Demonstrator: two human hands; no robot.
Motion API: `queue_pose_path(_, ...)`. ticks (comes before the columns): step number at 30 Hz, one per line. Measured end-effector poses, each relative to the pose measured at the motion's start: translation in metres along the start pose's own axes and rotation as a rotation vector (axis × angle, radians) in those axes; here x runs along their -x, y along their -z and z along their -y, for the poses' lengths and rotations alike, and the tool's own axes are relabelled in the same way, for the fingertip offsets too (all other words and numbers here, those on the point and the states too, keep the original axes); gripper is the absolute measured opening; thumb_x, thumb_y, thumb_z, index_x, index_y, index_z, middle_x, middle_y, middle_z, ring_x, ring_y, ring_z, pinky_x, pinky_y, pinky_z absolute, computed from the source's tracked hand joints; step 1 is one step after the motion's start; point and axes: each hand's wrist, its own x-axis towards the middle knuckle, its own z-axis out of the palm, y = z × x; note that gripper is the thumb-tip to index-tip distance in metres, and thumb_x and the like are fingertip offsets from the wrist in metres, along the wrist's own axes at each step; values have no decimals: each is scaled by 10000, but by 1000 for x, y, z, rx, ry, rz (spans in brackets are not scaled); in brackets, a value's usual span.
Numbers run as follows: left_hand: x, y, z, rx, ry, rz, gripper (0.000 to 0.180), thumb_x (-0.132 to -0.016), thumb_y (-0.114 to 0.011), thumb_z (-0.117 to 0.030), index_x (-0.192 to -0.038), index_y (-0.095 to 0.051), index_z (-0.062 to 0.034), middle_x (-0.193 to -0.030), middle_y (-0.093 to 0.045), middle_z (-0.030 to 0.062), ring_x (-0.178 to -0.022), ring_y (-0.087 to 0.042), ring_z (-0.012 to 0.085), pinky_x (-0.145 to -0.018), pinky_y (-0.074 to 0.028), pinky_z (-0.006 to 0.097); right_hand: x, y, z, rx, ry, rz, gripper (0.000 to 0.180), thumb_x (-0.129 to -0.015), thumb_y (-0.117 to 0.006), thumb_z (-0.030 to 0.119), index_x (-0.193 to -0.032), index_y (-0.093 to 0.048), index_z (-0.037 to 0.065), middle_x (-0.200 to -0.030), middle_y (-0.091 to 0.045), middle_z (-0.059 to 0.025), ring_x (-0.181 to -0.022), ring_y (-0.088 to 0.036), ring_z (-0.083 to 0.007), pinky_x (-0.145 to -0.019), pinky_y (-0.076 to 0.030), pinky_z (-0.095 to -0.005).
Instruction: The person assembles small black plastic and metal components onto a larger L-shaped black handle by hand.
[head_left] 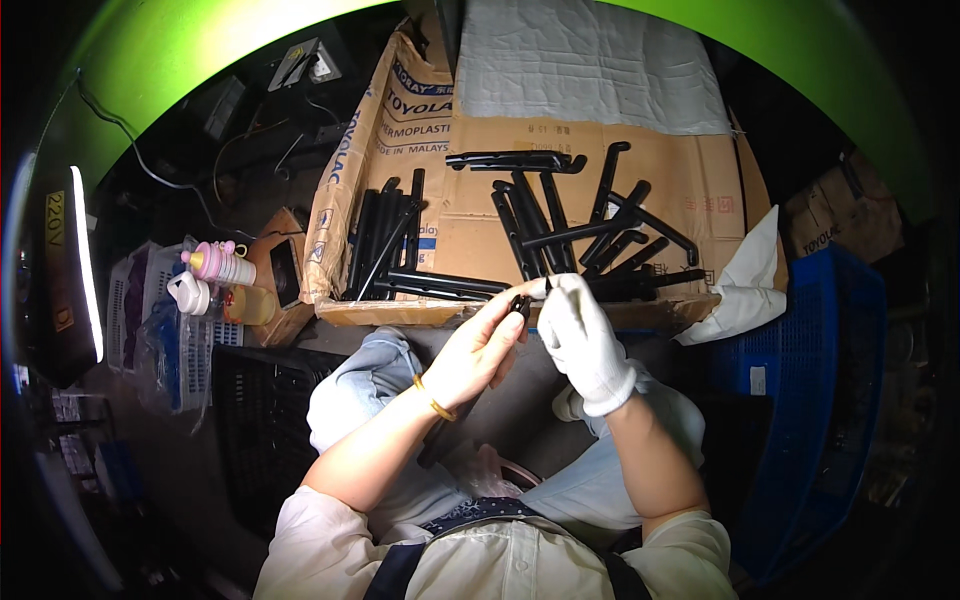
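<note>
Two hands meet at the centre of the frame over one small black plastic part (pixel 521 303), which sits just below the near edge of the flattened cardboard (pixel 600 160) that fills the upper middle. I judge the part to be light and rigid, a moulded piece with a smooth, slightly slick skin; it looks unlikely to bend or break under finger pressure, and it seems best taken by its end between thumb and fingertips, as it is now. My left hand (pixel 478 350), bare with a gold bangle at the wrist, is curled nearly closed, thumb and forefinger pinching the part. My right hand (pixel 580 340), in a white knit glove, is also mostly closed, its fingertips pressed against the same part from the right side; how much of the piece it grips I cannot tell, since the glove hides it. Behind the hands, long black plastic bars (pixel 590 235) lie in loose heaps on the cardboard, well apart from the pinch. A blue crate (pixel 830 400) stands at the right edge, and a pink-capped bottle (pixel 220 265) at the left.
</note>
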Motion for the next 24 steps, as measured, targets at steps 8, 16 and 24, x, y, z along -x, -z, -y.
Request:
queue_pose_path(8, 2, 13, 8, -409, -150, -88, 447, -1049, -365, -251, -1472, -341, -112, -599, -367, -76, -491, -351, 17, -471, -318, 167, 4, -1, 8, 524, 210, 82, 117, -951, -520, 106, -962, -576, 4, -820, -649, -180, -760, -650, -350, -642, -486, -389)
queue_pose_path(16, 2, 14, 4, -518, -192, -115, 378, -1037, -410, -221, -1377, -457, -61, -816, -529, -11, -634, -438, 47, -623, -401, 198, 5, -1, 9, 619, 190, 144, 148, -942, -538, 124, -1002, -611, 12, -830, -665, -178, -784, -650, -372, -652, -505, -416)
queue_pose_path(24, 1, 16, 0, -557, -192, -82, 358, -1018, -432, -196, -1320, -488, -12, -1277, -554, 140, -1216, -501, 229, -1031, -371, 326, 5, 0, 10, 601, 174, 166, 137, -951, -523, 133, -953, -601, 21, -821, -664, -168, -782, -649, -365, -651, -500, -413)
